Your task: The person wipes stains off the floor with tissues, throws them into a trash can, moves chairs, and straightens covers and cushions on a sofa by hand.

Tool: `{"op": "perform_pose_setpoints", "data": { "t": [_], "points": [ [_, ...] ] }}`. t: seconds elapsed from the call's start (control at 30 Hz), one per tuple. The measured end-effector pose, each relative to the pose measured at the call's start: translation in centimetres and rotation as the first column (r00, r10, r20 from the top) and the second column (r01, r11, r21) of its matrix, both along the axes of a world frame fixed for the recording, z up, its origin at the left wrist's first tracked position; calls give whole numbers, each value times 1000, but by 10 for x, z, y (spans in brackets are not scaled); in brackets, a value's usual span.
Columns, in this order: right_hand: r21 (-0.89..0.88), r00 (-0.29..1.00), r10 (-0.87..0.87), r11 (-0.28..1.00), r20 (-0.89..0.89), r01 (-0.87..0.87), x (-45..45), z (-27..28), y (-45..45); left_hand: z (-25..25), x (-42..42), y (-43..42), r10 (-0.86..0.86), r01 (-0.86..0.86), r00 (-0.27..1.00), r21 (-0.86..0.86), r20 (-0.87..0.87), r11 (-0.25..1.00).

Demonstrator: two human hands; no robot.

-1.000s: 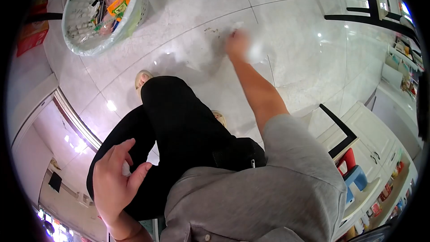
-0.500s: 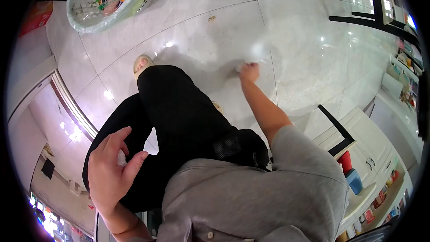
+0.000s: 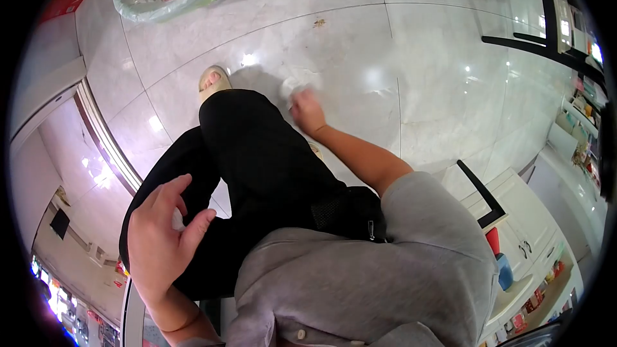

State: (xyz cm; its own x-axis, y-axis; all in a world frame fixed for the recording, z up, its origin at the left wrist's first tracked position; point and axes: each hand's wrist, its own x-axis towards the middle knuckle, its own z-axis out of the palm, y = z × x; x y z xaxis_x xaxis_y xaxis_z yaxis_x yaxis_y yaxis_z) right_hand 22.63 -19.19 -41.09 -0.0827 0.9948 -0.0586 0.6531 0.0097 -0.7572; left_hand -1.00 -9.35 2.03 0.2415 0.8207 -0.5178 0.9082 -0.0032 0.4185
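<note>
My right hand (image 3: 307,112) is down near the tiled floor (image 3: 443,90), its fingers closed on a white crumpled wipe (image 3: 297,85) in front of my knee. My left hand (image 3: 164,234) hangs over my black-trousered leg with the fingers curled and the thumb apart. Something small and white (image 3: 178,219) shows between its thumb and fingers, partly hidden by the hand. A small brown smudge (image 3: 319,23) lies on the floor beyond my right hand.
A lined waste basket (image 3: 167,9) with wrappers stands at the upper left. Black chair legs (image 3: 546,45) reach in from the upper right. White cabinets (image 3: 524,218) and a blue object (image 3: 504,272) are at the lower right. A door track (image 3: 106,132) runs at the left.
My right hand has moved left and closer to my knee with the white wipe. The basket now sits higher in view. My left hand keeps nearly the same pose.
</note>
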Motion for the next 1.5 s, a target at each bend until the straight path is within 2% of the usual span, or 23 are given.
{"op": "perform_pose_setpoints", "data": {
  "t": [0.03,0.13,0.2,0.27,0.4,0.47,0.53,0.57,0.6,0.63,0.7,0.8,0.87,0.93,1.0,1.03,1.1,1.17,1.23,1.3,1.37,1.43,1.5],
  "points": [
    [-41,995,99,994,23,-98,-11,8,0,0,2,0,4,-4,1000,3,0,1000],
    [-85,979,192,979,68,-186,-26,1,43,2,4,-2,-10,11,998,-16,60,1000],
    [-130,992,-62,989,107,76,-37,-59,79,1,7,-2,-49,49,999,14,-2,999],
    [96,975,-86,993,207,67,-22,-33,133,-1,8,-3,-53,53,999,28,6,998],
    [83,953,-252,967,168,241,-8,-16,176,0,11,-3,-41,41,999,18,-6,999],
    [-3,969,-147,989,200,150,-30,-22,162,4,13,-1,-16,16,1000,-12,-3,1000],
    [-361,995,-27,933,-92,-8,-75,-32,128,4,15,1,11,-11,1000,-45,-2,999],
    [-272,944,328,910,10,-313,-85,-21,121,3,16,2,17,-16,1000,-49,7,999],
    [-217,767,627,775,137,-594,-93,-9,122,2,17,3,20,-20,1000,-56,12,998],
    [-209,771,623,777,129,-593,-96,2,133,0,18,3,16,-16,1000,-55,1,998],
    [-205,875,468,875,122,-439,-101,17,152,-4,20,3,-54,54,995,3,-87,999],
    [-108,986,36,994,161,-19,-94,-17,203,-6,22,5,-84,83,996,-24,-40,996],
    [111,979,-150,985,138,135,-51,-20,221,-6,25,6,-111,110,992,-20,-56,994],
    [93,945,-231,972,232,215,-4,-26,222,-5,27,10,-125,125,990,-5,-61,992],
    [60,906,-384,923,178,380,29,-20,218,-1,28,15,-136,137,990,22,-44,990],
    [65,903,-388,921,185,383,32,-13,212,0,28,16,-140,141,989,25,-37,990],
    [72,969,-189,981,158,180,36,3,188,2,31,20,-171,171,985,23,-4,985],
    [-29,986,110,994,125,-107,23,8,142,8,37,24,-163,163,987,-27,9,986],
    [-171,977,199,968,74,-184,13,-9,98,9,41,26,-155,155,988,-70,17,985],
    [-189,990,117,977,80,-100,22,-44,96,5,43,28,-232,230,971,38,56,973],
    [-12,976,66,998,207,-65,38,-25,120,2,45,29,-243,242,969,33,49,970],
    [1,979,-41,999,199,41,54,-11,163,0,47,28,-262,261,964,23,42,965],
    [27,986,-51,999,157,47,65,-7,177,-3,46,26,-261,260,965,24,27,965]
  ]
}}
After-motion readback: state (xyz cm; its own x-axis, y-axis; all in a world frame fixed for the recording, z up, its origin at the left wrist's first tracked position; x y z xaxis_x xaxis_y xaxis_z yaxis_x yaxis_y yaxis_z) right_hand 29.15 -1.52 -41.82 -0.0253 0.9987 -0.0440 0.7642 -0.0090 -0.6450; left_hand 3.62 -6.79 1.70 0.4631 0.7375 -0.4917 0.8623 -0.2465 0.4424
